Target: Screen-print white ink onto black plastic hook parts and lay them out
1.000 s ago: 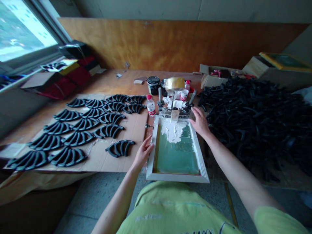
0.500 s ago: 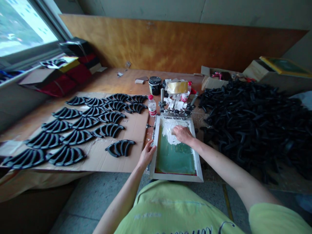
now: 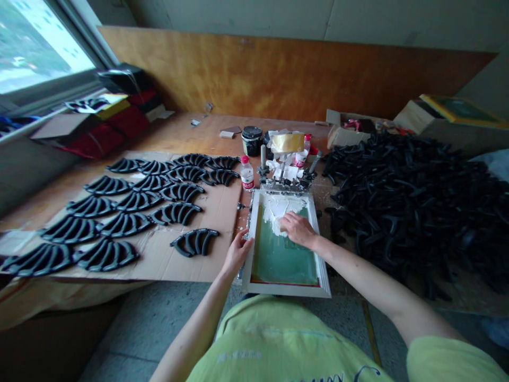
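A screen-printing frame (image 3: 247, 268) with a pale rim and green mesh (image 3: 284, 263) lies in front of me, clamped at its far end by a metal hinge (image 3: 287, 185). Thick white ink (image 3: 274, 209) covers the far part of the mesh. My right hand (image 3: 297, 229) is closed over the mesh at the ink's near edge, gripping a small squeegee mostly hidden by the fingers. At the left rim rests my left hand (image 3: 238, 249), fingers stretched out along the frame's edge.
Black fan-shaped plastic parts (image 3: 126, 224) lie in rows on a cardboard sheet (image 3: 222, 212) to the left. A large heap of black parts (image 3: 409, 207) fills the right. Behind the frame stand a red-capped bottle (image 3: 247, 178), a black-lidded tub (image 3: 252, 142) and tape (image 3: 287, 142).
My right hand has moved a little toward me across the mesh, uncovering more white ink behind it. My left hand stays at the frame's left rim.
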Demonstrator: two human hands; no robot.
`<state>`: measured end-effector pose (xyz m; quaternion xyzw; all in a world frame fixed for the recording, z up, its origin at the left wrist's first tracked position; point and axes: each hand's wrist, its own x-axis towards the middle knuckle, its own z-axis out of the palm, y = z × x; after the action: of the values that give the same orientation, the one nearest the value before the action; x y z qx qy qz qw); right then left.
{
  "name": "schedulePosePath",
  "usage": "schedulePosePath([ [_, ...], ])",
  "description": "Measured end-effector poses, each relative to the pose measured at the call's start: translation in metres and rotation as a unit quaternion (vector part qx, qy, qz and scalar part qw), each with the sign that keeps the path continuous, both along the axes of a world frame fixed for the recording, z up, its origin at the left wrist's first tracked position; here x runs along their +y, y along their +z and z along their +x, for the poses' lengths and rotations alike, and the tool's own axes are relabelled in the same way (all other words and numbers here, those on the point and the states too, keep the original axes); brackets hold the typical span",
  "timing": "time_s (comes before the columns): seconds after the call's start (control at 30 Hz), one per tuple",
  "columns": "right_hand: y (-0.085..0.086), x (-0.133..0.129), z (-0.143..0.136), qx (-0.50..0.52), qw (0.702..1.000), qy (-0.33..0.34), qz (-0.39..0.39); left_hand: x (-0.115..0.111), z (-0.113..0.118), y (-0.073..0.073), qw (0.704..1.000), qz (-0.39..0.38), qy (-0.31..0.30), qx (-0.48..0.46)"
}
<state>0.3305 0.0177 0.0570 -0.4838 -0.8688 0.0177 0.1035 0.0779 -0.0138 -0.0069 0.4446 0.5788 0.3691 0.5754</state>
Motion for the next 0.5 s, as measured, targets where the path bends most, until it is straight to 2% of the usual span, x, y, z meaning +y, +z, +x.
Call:
schedulePosePath([
  [0.1, 0.001, -0.008, 0.004, 0.013, 0.999, 0.039, -0.020, -0.001, 0.001, 0.002, 1.000, -0.001, -0.009, -0.017],
  [0.2, 0.014, 0.016, 0.005, 0.053, 0.998, -0.018, -0.028, -0.002, 0.001, 0.015, 0.999, -0.010, -0.014, -0.034],
  [0.37, 0.041, 0.082, 0.008, 0.087, 0.984, -0.152, -0.011, -0.001, -0.001, 0.061, 0.998, -0.017, -0.023, -0.065],
  [0.43, 0.050, 0.095, 0.026, 0.102, 0.977, -0.188, 0.019, 0.005, -0.002, 0.081, 0.997, 0.002, -0.019, -0.071],
  [0.5, 0.053, 0.097, 0.056, 0.144, 0.960, -0.234, 0.055, 0.014, -0.001, 0.100, 0.997, 0.030, -0.011, -0.072],
])
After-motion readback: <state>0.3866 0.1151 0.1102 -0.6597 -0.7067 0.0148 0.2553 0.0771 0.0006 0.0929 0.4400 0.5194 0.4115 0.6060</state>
